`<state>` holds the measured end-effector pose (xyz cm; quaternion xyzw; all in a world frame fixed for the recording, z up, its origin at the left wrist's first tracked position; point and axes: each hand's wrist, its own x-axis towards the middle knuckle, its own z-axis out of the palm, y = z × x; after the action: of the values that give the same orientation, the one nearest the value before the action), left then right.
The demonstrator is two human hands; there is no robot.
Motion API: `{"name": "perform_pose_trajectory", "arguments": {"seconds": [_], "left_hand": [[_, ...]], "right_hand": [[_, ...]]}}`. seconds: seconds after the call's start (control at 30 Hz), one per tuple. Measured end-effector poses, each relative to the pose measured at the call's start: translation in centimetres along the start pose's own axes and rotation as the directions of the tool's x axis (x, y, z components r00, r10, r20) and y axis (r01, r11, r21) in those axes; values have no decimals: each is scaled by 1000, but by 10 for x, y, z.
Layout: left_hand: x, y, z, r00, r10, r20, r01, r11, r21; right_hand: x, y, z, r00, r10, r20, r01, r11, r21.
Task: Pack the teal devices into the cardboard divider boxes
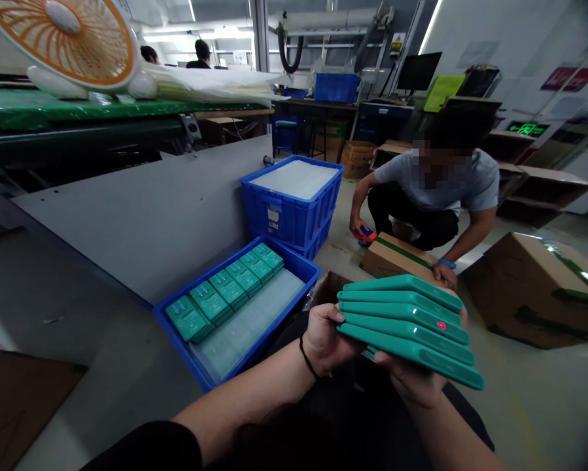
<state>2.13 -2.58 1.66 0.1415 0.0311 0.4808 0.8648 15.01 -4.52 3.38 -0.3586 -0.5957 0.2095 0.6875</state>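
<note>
My left hand [328, 340] and my right hand [409, 379] grip opposite ends of a stack of flat teal cases [406, 324], held tilted in the air. Several cases show in the stack, and one carries a small red glowing dot. A black band circles my left wrist. Below and to the left stands a blue plastic crate [200, 280], where a double row of teal boxes [225, 284] lies beside a translucent sheet. Neither hand touches the crate.
A second blue crate [278, 222] stands behind, and a cardboard box [326, 288] sits just beyond my hands. A crouching co-worker [433, 186] has one hand on another carton [396, 258]. A large carton [534, 294] lies at right. A grey work surface [127, 209] runs along the left.
</note>
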Motion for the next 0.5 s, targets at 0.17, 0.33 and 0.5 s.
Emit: {"name": "perform_pose_trajectory", "arguments": {"seconds": [0.17, 0.33, 0.5], "left_hand": [[-1, 1, 4, 1000, 17, 12, -17, 1000, 24], [-5, 2, 6, 999, -39, 30, 38, 999, 28], [-5, 4, 6, 999, -50, 12, 48, 994, 97]], "right_hand": [[2, 3, -2, 998, -58, 10, 57, 998, 6], [0, 4, -4, 1000, -20, 9, 20, 998, 62], [-1, 6, -5, 1000, 20, -12, -18, 995, 95]]}}
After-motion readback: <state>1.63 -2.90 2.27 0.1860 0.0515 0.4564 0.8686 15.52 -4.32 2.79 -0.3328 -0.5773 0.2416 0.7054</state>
